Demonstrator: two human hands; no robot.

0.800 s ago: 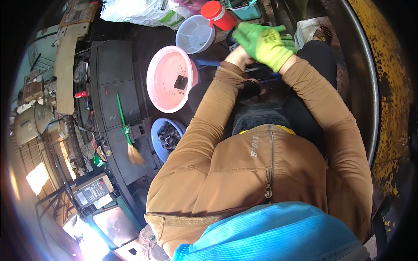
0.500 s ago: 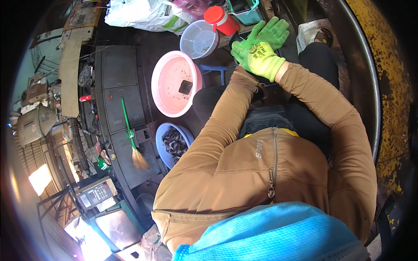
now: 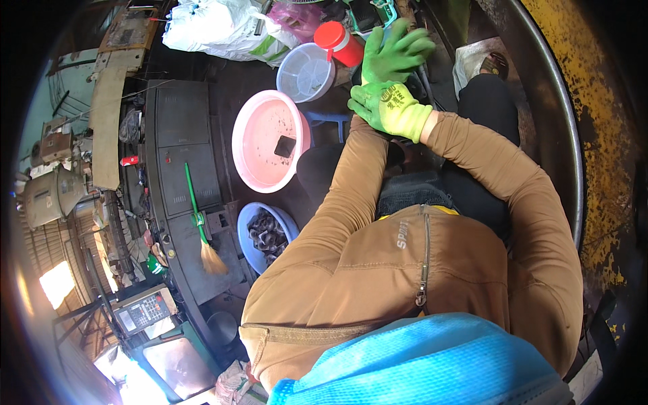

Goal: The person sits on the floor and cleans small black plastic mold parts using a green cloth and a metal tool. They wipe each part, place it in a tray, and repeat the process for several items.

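Both my hands wear green-coated work gloves with yellow-green cuffs. My left hand is raised with its fingers spread and holds nothing. Across its wrist lies my right hand, the fingers wrapped round the cuff of the left glove. That cuff is mostly hidden beneath the right hand. Just left of the gloved hands are a red jug with a lid and a pale blue plastic basket.
To my left stand a pink basin with a dark square piece inside and a blue basin holding dark parts. A blue stool is beside my knee. White sacks lie at the back. A curved metal rim bounds the right.
My right hand has slid down from the back of the left hand to its wrist. The left hand now stands farther out, its fingers more spread.
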